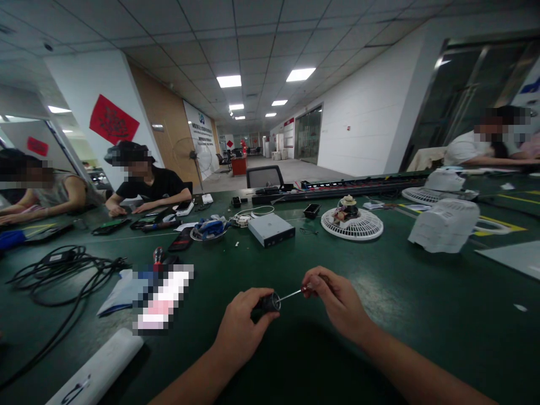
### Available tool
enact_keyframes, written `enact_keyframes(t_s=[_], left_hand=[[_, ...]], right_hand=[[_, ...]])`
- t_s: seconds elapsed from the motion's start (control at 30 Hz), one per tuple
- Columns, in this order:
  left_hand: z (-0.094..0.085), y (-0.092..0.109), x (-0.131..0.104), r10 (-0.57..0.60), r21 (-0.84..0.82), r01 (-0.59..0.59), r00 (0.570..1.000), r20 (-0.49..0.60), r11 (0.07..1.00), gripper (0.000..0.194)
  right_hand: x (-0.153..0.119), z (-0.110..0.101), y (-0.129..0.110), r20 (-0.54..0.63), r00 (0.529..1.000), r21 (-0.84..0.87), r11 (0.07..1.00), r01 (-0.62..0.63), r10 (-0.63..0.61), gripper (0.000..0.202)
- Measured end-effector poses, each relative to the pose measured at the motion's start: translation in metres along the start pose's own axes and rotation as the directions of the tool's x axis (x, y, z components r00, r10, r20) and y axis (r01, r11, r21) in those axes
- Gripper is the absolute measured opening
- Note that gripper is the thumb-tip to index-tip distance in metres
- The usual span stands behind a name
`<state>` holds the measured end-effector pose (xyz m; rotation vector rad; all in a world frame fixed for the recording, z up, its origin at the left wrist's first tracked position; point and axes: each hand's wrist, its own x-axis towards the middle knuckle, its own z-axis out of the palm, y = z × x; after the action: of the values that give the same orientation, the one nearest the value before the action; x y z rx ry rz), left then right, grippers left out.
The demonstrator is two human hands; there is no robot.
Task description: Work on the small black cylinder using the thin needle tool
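Between the fingers and thumb of my left hand [244,318] is a small black cylindrical part [270,304], its round, silvery-rimmed end turned to the right. My right hand [333,301] pinches a thin screwdriver [291,293] with a bright metal shaft; my fingers cover most of its handle. The shaft's tip meets the rimmed end of the cylinder, but how far it reaches inside cannot be made out. Both hands are raised over the green tabletop [202,349], near its front.
Ahead lie a grey disc drive [271,228], a small black box [312,210] and a white fan grille [352,225]. A white housing [445,225] stands at right. On the left are coiled black cables [63,270] and a long white case [97,365]. Several people sit around.
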<state>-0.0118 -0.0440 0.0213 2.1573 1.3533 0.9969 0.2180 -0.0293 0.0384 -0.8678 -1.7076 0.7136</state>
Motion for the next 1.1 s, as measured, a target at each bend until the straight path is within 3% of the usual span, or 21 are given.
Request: enact_keyframes(t_s=[0.17, 0.4, 0.53, 0.63, 0.77, 0.9, 1.1], left_hand=[[0.0002, 0.0005, 0.0006, -0.032, 0.007, 0.032, 0.999, -0.036, 0.999, 0.034], [0.0027, 0.0020, -0.0034, 0.060, 0.043, -0.060, 0.998, 0.003, 0.997, 0.037], [0.0023, 0.0005, -0.0031, 0.058, 0.037, -0.057, 0.998, -0.040, 0.998, 0.036], [0.0008, 0.0011, -0.0022, 0.011, 0.025, -0.010, 0.998, -0.066, 1.000, 0.035], [0.0009, 0.0060, -0.0031, 0.010, 0.040, -0.010, 1.000, -0.006, 0.999, 0.034], [0.0019, 0.0065, -0.0037, 0.034, 0.037, -0.034, 0.999, -0.015, 0.999, 0.036], [0.0019, 0.0002, -0.0010, 0.003, 0.027, -0.002, 1.000, -0.024, 1.000, 0.034]], right_hand=[[-0.0003, -0.0006, -0.0016, 0.032, 0.999, -0.131, 0.991, 0.033, -0.029, 0.029], [0.0005, -0.0009, 0.0039, 0.009, 0.999, 0.081, 0.996, -0.041, 0.040, 0.038], [-0.0011, 0.0023, 0.0036, -0.030, 0.998, 0.120, 0.992, -0.049, 0.053, 0.037], [-0.0025, 0.0038, 0.0012, -0.068, 0.997, 0.038, 0.999, -0.021, 0.024, 0.031], [-0.0048, 0.0038, -0.0027, -0.004, 0.999, -0.066, 0.997, 0.049, -0.049, 0.031], [-0.0063, 0.0045, -0.0041, 0.005, 1.000, 0.002, 1.000, 0.029, -0.029, 0.030], [-0.0060, 0.0055, -0.0053, 0.061, 0.998, -0.096, 0.995, 0.001, 0.005, 0.025]])
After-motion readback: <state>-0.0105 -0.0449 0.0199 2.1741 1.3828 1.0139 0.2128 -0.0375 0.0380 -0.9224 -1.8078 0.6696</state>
